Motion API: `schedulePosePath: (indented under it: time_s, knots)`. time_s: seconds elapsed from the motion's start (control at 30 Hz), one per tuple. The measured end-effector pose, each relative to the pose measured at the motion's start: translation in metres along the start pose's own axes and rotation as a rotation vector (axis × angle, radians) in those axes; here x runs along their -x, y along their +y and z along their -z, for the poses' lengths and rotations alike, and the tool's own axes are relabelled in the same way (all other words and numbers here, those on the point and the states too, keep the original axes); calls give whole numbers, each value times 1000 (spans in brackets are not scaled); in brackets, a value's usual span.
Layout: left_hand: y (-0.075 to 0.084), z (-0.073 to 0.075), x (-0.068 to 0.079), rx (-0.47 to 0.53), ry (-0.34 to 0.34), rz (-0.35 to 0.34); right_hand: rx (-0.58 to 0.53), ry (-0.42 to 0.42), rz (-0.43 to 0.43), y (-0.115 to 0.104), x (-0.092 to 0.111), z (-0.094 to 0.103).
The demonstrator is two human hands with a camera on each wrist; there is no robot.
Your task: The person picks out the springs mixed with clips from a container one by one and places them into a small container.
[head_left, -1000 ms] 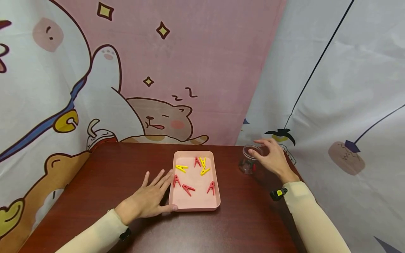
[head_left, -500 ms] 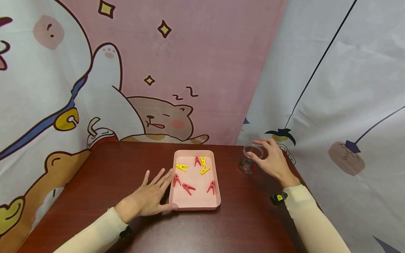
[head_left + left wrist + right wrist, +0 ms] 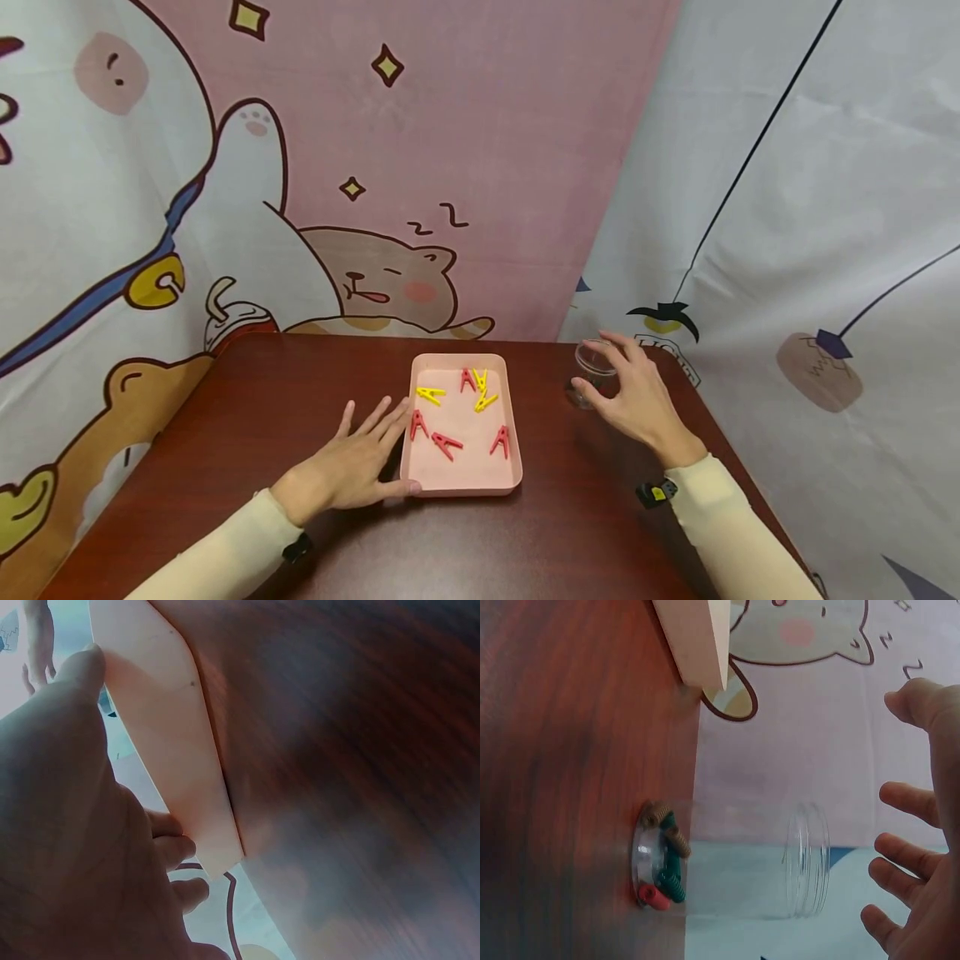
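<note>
A pink tray [image 3: 465,471] holds red clothespins [image 3: 446,446] and yellow clothespins [image 3: 430,395]. My left hand [image 3: 348,467] lies at the tray's left side, fingers spread and fairly straight; its thumb and fingertips touch the side wall, also seen in the left wrist view. To the right stands a clear jar [image 3: 594,368], upright. In the right wrist view, small green, brown and red ridged, coil-like pieces [image 3: 671,859] lie at the jar's bottom. My right hand [image 3: 641,400] is beside the jar's mouth, fingers loosely spread; the right wrist view shows a gap between them and the jar.
The dark reddish-brown table [image 3: 300,375] meets a printed cloth backdrop [image 3: 525,167] at the back. Pale cloth [image 3: 817,217] hangs close along the table's right side. A strip of bare table lies between tray and jar.
My right hand has shifted a little down and left at the jar, its thumb now lower and in front of it. Left hand, tray, clothespins and jar stay in place.
</note>
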State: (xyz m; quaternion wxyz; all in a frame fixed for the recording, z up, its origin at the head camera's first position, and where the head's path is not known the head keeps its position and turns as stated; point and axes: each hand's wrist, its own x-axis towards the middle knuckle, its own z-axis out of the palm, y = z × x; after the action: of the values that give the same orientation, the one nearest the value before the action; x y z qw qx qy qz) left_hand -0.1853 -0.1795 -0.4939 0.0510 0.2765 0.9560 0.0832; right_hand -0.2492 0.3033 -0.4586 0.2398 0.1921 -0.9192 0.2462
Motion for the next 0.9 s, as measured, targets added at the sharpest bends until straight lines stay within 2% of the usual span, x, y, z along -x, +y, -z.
schedulePosePath:
  time_s: [0.43, 0.73, 0.9]
  knots:
    - [-1, -3, 2, -2, 28, -11, 101, -27, 142, -24, 17, -9]
    - [-4, -2, 5, 11, 40, -7, 154, -130, 129, -36, 28, -16]
    - [-7, 0, 6, -16, 76, 14, 194, -165, 140, -39, 32, -18]
